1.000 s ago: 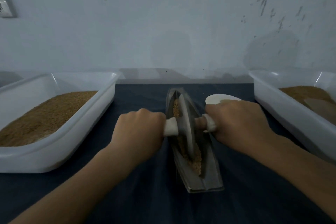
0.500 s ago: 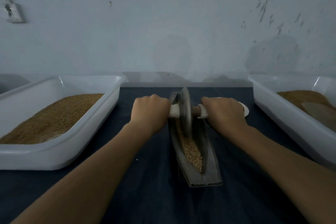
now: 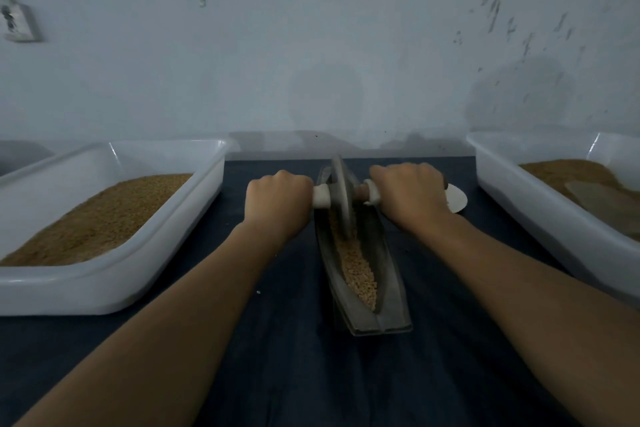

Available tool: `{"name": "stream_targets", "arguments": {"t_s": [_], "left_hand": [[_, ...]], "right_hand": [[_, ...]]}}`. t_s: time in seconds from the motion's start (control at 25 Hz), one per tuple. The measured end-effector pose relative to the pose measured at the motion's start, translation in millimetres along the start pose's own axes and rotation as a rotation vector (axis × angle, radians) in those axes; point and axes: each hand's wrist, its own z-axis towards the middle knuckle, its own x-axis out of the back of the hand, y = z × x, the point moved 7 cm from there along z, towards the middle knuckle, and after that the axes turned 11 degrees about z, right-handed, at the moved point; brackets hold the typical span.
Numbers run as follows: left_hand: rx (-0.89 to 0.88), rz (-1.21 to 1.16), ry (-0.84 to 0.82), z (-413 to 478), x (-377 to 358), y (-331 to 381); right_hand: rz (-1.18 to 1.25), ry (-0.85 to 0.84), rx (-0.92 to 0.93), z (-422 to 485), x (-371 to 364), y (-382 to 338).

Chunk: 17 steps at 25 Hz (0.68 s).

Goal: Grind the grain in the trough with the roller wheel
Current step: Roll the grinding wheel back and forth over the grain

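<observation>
A narrow grey metal trough [image 3: 391,274] lies lengthwise on the dark cloth, with tan grain [image 3: 358,270] along its groove. A grey roller wheel [image 3: 341,199] stands upright in the groove at the trough's far end. My left hand [image 3: 277,203] grips the wheel's left handle, whose white tip shows beside the disc. My right hand [image 3: 408,196] grips the right handle. Both arms are stretched forward. The far tip of the trough is hidden behind the wheel.
A white tub [image 3: 114,284] heaped with tan grain sits on the left. Another white tub [image 3: 519,198] with brown meal and a flat scoop sits on the right. A small white dish [image 3: 456,199] peeks out behind my right hand. A pale wall rises just behind the table.
Both hands have pushed the roller wheel away from me, from the middle of the trough to its far end, which uncovered the grain in the near half.
</observation>
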Motion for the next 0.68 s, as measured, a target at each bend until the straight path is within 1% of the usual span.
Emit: {"name": "stream_targets", "arguments": {"t_s": [0.08, 0.2, 0.28, 0.4, 0.44, 0.56, 0.64, 0.68], "left_hand": [[-0.037, -0.008, 0.016, -13.1, 2.5, -1.2], [-0.156, 0.038, 0.134, -49.3, 18.5, -3.6], [-0.167, 0.074, 0.188, -63.1, 32.9, -4.6], [-0.104, 0.119, 0.116, -50.2, 22.0, 2.4], [-0.078, 0.099, 0.094, -36.5, 17.2, 3.6], [-0.021, 0.057, 0.007, -6.2, 12.7, 1.6], [-0.026, 0.033, -0.023, -9.3, 11.5, -0.2], [-0.041, 0.024, -0.014, -19.4, 13.3, -1.4]], "right_hand": [[0.028, -0.014, 0.018, -18.4, 4.8, 1.9], [0.084, 0.105, 0.107, -65.1, 33.0, -1.6], [0.082, 0.079, 0.09, -82.7, 41.0, 1.2], [0.039, 0.013, -0.045, -69.9, 27.2, 6.8], [0.078, -0.002, -0.079, -55.5, 22.3, 7.4], [0.179, -0.164, -0.159, -20.2, 8.6, 9.0], [0.177, -0.196, -0.145, -18.9, 9.2, 11.1], [0.158, -0.169, -0.103, -28.1, 15.0, 9.6]]}}
